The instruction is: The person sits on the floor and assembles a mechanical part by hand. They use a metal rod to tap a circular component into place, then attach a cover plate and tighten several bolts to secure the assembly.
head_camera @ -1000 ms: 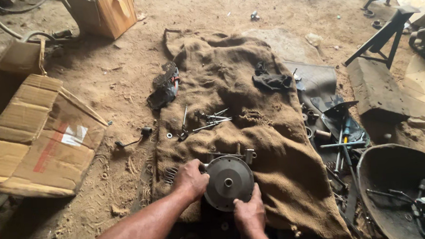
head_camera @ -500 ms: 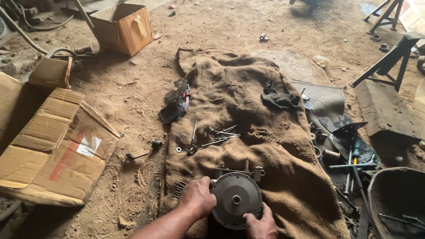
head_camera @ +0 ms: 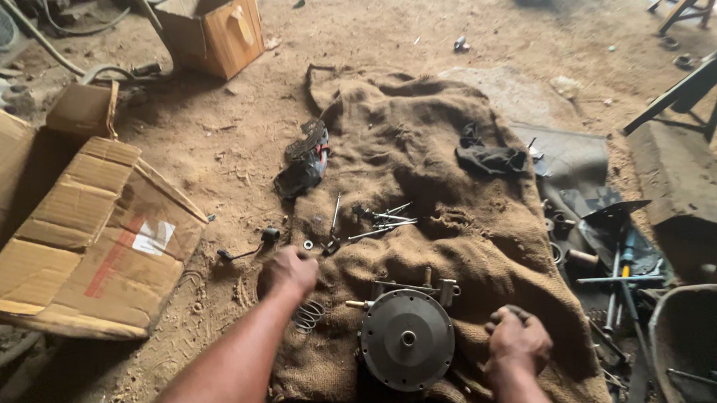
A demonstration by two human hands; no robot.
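Note:
A round grey metal housing (head_camera: pixel 406 338) with a centre hub lies on a brown burlap sack (head_camera: pixel 422 165) spread on the dirt floor. My left hand (head_camera: pixel 290 270) is off it now, fingers curled, hovering at the sack's left edge near a small washer (head_camera: pixel 308 245) and a coil spring (head_camera: pixel 309 314). My right hand (head_camera: pixel 517 340) rests as a loose fist on the sack just right of the housing, not touching it. Several long bolts and pins (head_camera: pixel 380 217) lie on the sack beyond the housing.
Flattened cardboard (head_camera: pixel 91 248) lies to the left, an open cardboard box (head_camera: pixel 210 29) at the back. A black rag (head_camera: pixel 487 158) and a dark part (head_camera: pixel 303 159) sit on the sack. Tools (head_camera: pixel 615 262) and a dark metal pan (head_camera: pixel 705 347) crowd the right.
Both hands have let go of the round housing. My left hand moved up and left toward the washer; my right hand drew off to the right. The view tilted forward.

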